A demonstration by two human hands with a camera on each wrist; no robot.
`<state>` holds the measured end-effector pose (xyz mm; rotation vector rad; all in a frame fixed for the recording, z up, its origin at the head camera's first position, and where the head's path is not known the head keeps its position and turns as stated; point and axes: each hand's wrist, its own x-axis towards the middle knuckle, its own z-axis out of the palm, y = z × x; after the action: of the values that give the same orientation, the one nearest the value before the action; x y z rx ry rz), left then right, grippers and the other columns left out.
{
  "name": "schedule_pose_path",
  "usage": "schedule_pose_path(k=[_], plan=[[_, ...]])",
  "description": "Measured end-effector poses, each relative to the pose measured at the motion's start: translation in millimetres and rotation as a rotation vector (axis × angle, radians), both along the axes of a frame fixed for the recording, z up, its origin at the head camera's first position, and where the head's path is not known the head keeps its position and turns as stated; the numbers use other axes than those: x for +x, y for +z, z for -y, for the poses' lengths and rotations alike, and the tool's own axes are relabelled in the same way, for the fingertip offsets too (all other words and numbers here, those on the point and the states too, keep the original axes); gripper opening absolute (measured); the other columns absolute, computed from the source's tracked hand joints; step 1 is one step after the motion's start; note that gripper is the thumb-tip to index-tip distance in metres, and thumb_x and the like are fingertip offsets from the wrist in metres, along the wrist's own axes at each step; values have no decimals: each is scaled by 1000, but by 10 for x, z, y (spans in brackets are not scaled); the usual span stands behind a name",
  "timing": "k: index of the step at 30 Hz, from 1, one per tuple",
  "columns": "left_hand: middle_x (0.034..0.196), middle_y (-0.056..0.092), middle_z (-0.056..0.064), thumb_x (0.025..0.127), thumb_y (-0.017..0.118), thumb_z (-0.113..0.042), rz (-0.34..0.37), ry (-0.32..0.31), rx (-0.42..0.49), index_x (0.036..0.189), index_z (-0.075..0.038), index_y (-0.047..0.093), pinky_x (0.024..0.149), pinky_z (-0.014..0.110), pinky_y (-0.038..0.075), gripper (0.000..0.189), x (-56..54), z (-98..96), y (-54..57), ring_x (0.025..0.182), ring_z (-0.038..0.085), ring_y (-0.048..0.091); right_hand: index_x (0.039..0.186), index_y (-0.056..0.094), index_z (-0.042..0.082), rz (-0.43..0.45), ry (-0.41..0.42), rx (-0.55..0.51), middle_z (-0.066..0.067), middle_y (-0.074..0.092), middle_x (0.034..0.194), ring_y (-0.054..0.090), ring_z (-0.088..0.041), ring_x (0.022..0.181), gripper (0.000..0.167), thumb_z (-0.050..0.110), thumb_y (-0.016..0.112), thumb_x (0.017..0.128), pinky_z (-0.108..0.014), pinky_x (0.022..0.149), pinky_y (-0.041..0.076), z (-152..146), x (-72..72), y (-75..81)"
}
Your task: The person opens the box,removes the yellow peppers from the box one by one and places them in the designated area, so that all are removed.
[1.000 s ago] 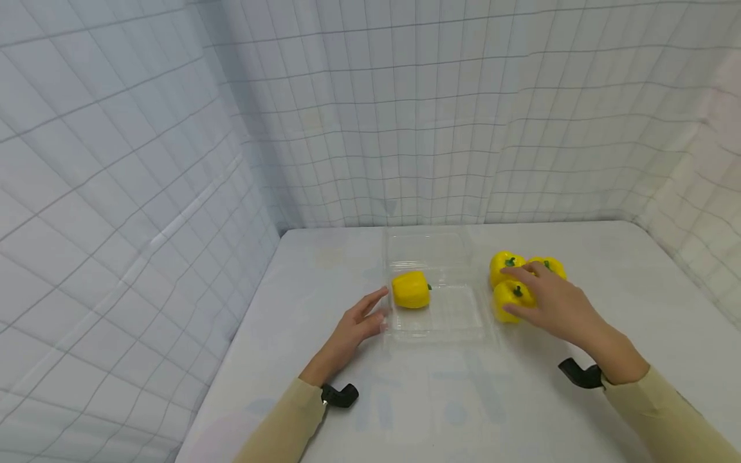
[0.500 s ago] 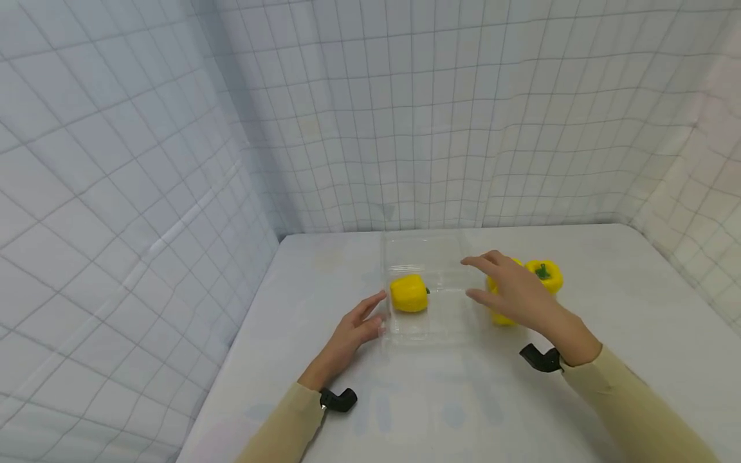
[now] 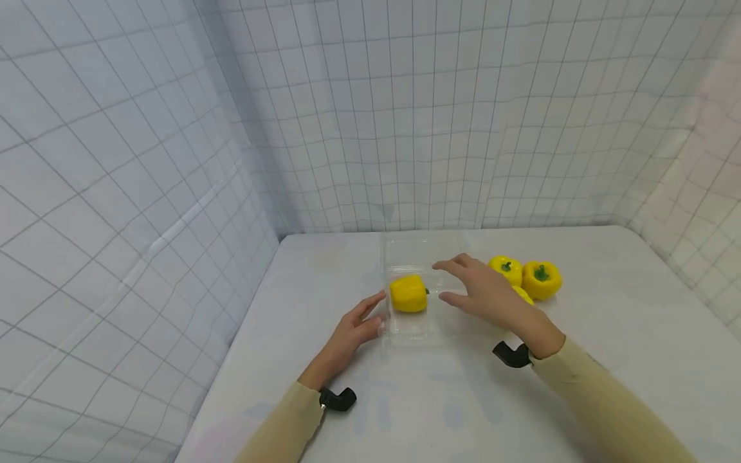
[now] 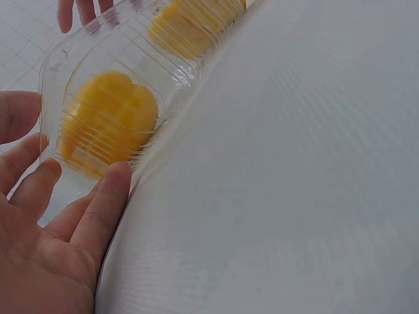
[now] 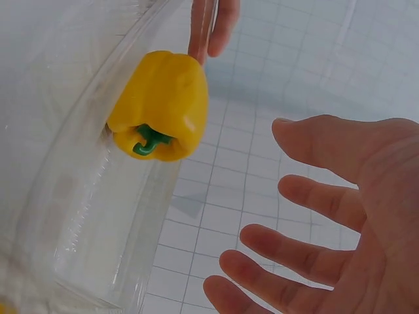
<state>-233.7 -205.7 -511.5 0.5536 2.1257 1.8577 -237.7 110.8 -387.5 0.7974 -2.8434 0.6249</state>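
A yellow bell pepper [image 3: 408, 294] with a green stem lies on its side in the left part of a clear plastic clamshell box [image 3: 413, 337]. My left hand [image 3: 347, 331] is at the box's left end, fingertips touching the clear wall [image 4: 55, 72]. My right hand [image 3: 486, 292] hovers above the box's right part, holding nothing, with thumb and fingers apart. In the right wrist view its fingers [image 5: 308, 252] are spread a short way from the pepper [image 5: 163, 104].
Right of the box, a yellow bell pepper [image 3: 541, 280] stands beside another pepper [image 3: 506, 267], and a third is partly hidden behind my right forearm. The box's open lid [image 3: 425, 247] lies toward the back. Gridded white curtains [image 3: 405, 128] surround the white table [image 3: 428, 418].
My right hand has moved left from above the group of peppers on the right to over the box. My left hand has stayed at the box's left end.
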Motion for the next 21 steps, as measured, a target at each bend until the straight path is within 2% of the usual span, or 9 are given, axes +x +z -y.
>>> schedule_pose_path(k=[10, 15, 21], plan=[[160, 30, -15, 104, 57, -30, 8, 9, -3, 155, -32, 39, 108, 43, 43, 54, 4, -4, 45, 134, 18, 51, 142, 57, 24, -8, 31, 13, -3, 57, 128, 61, -24, 105, 55, 36, 75, 91, -39, 81, 57, 198, -60, -48], [161, 29, -12, 103, 58, -33, -3, 21, -27, 154, -35, 40, 107, 42, 44, 54, -11, -8, 71, 134, 19, 51, 142, 57, 24, 32, 46, 12, -3, 55, 130, 61, -22, 103, 55, 36, 75, 92, -37, 78, 57, 308, -74, -83], [160, 31, -14, 103, 58, -35, 25, 26, -15, 152, -36, 43, 106, 42, 45, 51, 9, -6, 55, 133, 19, 51, 143, 56, 25, 71, 58, 6, -3, 54, 132, 60, -23, 108, 57, 35, 76, 91, -42, 86, 56, 420, -84, -176]])
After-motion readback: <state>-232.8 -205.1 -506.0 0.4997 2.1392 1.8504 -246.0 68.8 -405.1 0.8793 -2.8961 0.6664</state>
